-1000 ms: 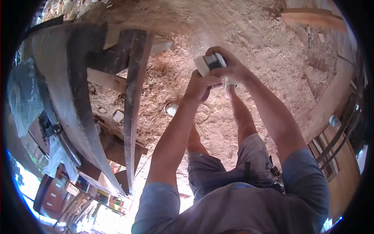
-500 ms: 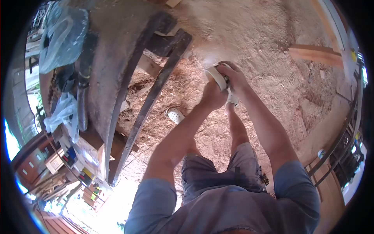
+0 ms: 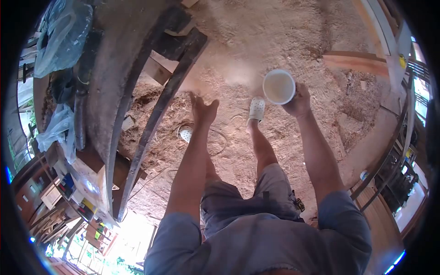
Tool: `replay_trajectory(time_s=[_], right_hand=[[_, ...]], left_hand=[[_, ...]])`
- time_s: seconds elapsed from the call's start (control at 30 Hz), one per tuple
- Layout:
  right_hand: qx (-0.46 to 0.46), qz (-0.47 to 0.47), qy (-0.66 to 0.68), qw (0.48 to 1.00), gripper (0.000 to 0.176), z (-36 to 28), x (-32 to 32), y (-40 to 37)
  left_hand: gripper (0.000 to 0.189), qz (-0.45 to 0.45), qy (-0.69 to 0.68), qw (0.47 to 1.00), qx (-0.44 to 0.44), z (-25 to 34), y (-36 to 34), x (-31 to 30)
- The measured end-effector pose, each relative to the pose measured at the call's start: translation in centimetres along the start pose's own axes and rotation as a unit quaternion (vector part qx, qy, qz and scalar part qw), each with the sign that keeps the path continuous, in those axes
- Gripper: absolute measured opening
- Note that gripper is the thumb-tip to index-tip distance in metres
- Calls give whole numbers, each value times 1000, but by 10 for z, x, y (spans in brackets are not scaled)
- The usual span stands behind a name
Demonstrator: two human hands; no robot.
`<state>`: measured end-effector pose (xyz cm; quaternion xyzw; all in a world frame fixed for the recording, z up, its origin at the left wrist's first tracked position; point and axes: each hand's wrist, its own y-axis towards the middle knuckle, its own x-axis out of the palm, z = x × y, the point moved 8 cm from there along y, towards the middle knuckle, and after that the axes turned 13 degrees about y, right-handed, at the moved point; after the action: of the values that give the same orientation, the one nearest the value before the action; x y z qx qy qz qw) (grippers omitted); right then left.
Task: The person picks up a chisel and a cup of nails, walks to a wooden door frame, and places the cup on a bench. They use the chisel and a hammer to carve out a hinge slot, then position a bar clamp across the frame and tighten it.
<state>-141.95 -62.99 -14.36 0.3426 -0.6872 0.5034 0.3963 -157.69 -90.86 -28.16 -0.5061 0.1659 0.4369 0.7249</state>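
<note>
Head view, right hand: the right hand (image 3: 299, 98) holds a white cup (image 3: 278, 87) by its side; the fingers are closed around its wall and mostly hidden behind it.
White cup: it is raised above the ground, just to the left of the right fingers, with the open mouth turned to the camera; the inside looks pale.
Left hand: the left hand (image 3: 203, 110) is held out flat, with the fingers (image 3: 196, 99) apart; it holds nothing and touches nothing.
Between the fingers of both hands: one white clog (image 3: 256, 110) on the foot, just below the cup.
Below the left fingers: a second white clog (image 3: 185, 134) and one loop of thin cord (image 3: 219, 143) that lies on the ground (image 3: 284, 36), which is covered with wood shavings.
Left of the left fingers: a narrow dark plank (image 3: 160, 103) runs slanted near the hand, and beyond it a wide curved slab (image 3: 117, 78); both stand between the left hand and the cluttered bench side.
Far left of the fingers: two plastic bags, a bluish bag (image 3: 64, 34) above and a clear bag (image 3: 57, 130) below.
Right of and above the right fingers: one light wooden board (image 3: 355, 63) on the ground, well apart from the cup.
Count: two hands, one cup, two clogs, one cord loop, one plank, one slab, two bags, one board.
</note>
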Motion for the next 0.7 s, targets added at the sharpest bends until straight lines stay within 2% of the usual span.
replay_trajectory(time_s=[0.03, 0.07, 0.1, 0.13, 0.17, 0.2, 0.23, 0.3, 0.33, 0.37, 0.4, 0.43, 0.47, 0.53, 0.57, 0.6, 0.63, 0.67, 0.7], right_hand=[[-23, 56, -29, 998, 60, 0, -20, -2], [-20, 50, -28, 998, 60, -2, -30, 0], [19, 54, -14, 998, 61, 1, -38, 4], [60, 52, -2, 997, 63, 7, -41, 12], [70, 32, -3, 997, 63, 14, -19, 27], [-34, 103, -262, 959, 65, 4, 4, 35], [-146, 162, -497, 840, 69, -11, 46, 39], [-207, 102, -511, 828, 71, -14, 160, 48], [-314, 30, -588, 744, 67, -21, 218, 49], [-417, -42, -646, 638, 64, -23, 276, 48], [-474, -89, -641, 597, 61, -24, 333, 42], [-526, -135, -632, 552, 58, -21, 383, 32], [-531, -148, -629, 548, 58, -15, 415, 31], [-522, -252, -577, 575, 58, 5, 464, 27], [-556, -258, -630, 477, 57, 20, 474, 30], [-557, -265, -630, 471, 57, 35, 451, 51], [-488, -228, -713, 449, 50, 61, 406, 94], [-408, -186, -788, 421, 43, 74, 379, 122], [-403, -186, -792, 420, 43, 70, 392, 113]], left_hand=[[69, -57, -37, 998, 15, 6, -8, -11], [64, -117, -178, 974, -72, 15, -27, -26], [60, -152, -306, 924, -172, 26, -50, -43], [60, -137, -310, 926, -169, 3, -46, -47], [52, -38, -56, 998, -21, -17, -26, -62], [44, 66, 210, 969, 114, -18, -24, -79], [40, 11, 179, 983, 24, -38, -26, -90], [46, -95, 176, 979, -47, -67, -45, -108], [57, -143, 209, 967, -28, -78, -58, -119], [73, -167, 283, 943, -46, -96, -77, -128], [90, -190, 355, 913, -63, -116, -94, -136], [95, -193, 358, 911, -69, -146, -96, -141], [101, -197, 361, 909, -75, -174, -96, -148], [90, -197, 195, 947, -163, -194, -119, -185], [90, -193, 187, 950, -160, -207, -129, -195], [86, -126, 145, 970, -147, -217, -137, -212], [83, -57, 99, 984, -133, -224, -141, -227], [83, -59, 88, 985, -134, -230, -155, -231], [79, -52, 72, 984, -156, -238, -174, -247]])
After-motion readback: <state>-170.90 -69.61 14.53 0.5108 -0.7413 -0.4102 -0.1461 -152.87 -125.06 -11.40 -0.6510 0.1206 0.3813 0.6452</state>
